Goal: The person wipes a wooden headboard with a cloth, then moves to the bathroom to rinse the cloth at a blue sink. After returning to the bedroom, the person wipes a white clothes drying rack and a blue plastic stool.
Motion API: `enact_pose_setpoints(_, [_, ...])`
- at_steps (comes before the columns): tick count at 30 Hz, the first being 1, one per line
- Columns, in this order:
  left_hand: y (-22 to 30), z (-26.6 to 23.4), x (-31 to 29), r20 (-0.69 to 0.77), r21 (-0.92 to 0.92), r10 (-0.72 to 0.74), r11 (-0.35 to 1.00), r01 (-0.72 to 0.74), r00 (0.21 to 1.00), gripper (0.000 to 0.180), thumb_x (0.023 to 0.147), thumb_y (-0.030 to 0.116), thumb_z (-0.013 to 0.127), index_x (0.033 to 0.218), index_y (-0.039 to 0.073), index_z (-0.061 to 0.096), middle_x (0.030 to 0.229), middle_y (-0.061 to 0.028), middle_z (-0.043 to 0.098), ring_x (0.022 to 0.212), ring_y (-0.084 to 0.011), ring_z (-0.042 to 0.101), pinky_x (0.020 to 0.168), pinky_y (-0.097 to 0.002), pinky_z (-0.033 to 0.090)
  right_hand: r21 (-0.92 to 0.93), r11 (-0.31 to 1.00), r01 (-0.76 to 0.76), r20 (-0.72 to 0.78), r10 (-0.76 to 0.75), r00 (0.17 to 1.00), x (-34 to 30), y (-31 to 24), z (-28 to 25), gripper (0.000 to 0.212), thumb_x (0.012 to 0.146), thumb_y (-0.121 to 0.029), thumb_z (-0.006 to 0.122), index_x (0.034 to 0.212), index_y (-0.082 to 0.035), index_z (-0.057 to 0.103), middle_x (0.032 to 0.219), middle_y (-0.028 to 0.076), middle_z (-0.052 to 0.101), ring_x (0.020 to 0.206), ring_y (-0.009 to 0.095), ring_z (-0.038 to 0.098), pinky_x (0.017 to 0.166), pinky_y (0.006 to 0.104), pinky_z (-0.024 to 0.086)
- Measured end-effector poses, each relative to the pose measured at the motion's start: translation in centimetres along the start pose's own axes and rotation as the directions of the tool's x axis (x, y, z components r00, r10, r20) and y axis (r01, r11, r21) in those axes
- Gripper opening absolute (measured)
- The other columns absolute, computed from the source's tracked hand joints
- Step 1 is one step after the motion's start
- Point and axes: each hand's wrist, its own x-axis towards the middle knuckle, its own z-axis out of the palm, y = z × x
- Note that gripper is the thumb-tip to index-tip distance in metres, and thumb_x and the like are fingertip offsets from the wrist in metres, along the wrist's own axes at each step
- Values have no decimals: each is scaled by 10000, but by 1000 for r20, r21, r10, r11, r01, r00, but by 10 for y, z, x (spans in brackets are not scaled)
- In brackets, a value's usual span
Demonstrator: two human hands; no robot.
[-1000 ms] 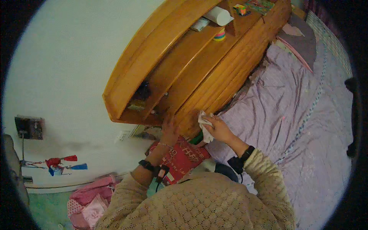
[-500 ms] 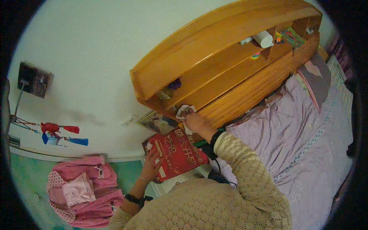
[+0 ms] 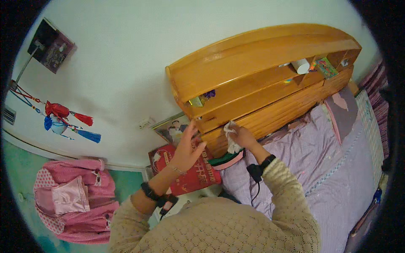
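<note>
A crumpled white cloth is in my right hand, whose fingers are closed round it. The cloth lies against the lower front of the wooden headboard, near its left end. My left hand is raised above a red box, fingers stretched out and thumb apart, with nothing in it. Its fingertips are by the headboard's left corner; whether they touch it I cannot tell. A framed picture stands behind that hand, against the wall, partly hidden.
A bed with a lilac sheet spreads to the right. Shelves in the headboard hold a white roll and small colourful items. A pink garment hangs at the lower left; red and blue tasselled ornaments hang above it.
My left hand has left the red box and risen toward the headboard's corner. My right hand has moved right with the cloth, along the headboard front. The view has shifted too.
</note>
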Motion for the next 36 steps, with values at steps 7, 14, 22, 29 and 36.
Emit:
enact_pose_setpoints(7, [-13, 61, 101, -592, -16, -36, 999, 33, 805, 973, 804, 271, 699, 1422, -93, 41, 1473, -290, 143, 1386, -387, 126, 1139, -418, 103, 230, 969, 92, -16, -90, 996, -60, -4, -36, 383, 903, -265, 570, 1206, -31, 566, 1030, 195, 647, 884, 320, 639, 758, 387, 497])
enact_pose_setpoints(14, [-35, 77, 160, -828, 48, -37, 990, 136, 559, 822, 791, 274, 716, 1386, -43, 246, 1409, -239, 315, 1308, -371, 298, 1072, -444, 262, 245, 969, -17, -115, 46, 992, -121, 27, -67, 371, 903, -229, 596, 1225, -48, 570, 1001, 216, 643, 792, 255, 645, 678, 314, 501])
enact_pose_setpoints(22, [-69, 73, 212, -610, 104, -124, 967, 234, 782, 569, 830, 371, 657, 1250, 28, 485, 1300, -197, 487, 1173, -318, 482, 925, -418, 430, 318, 939, -132, -104, 173, 979, -153, 61, -60, 382, 903, -195, 596, 1231, -4, 553, 1061, 156, 630, 960, 174, 578, 818, 283, 459])
enact_pose_setpoints(29, [-41, 115, 251, -451, 87, -234, 949, 304, 861, 578, 818, 438, 657, 1218, 39, 533, 1239, -179, 554, 1140, -332, 522, 938, -407, 432, 247, 968, -52, -155, 92, 984, -143, 46, -66, 375, 890, -223, 618, 1206, -25, 574, 1093, 195, 625, 983, 246, 600, 831, 321, 470])
enact_pose_setpoints(36, [-19, 113, 245, -218, -80, -155, 987, 140, 964, 859, 751, 586, 675, 1285, -45, 442, 1311, -226, 491, 1190, -362, 486, 1000, -401, 386, 347, 937, 48, -190, 20, 982, -123, 25, -65, 357, 884, -189, 628, 1199, -31, 579, 1084, 186, 614, 977, 268, 607, 827, 315, 470])
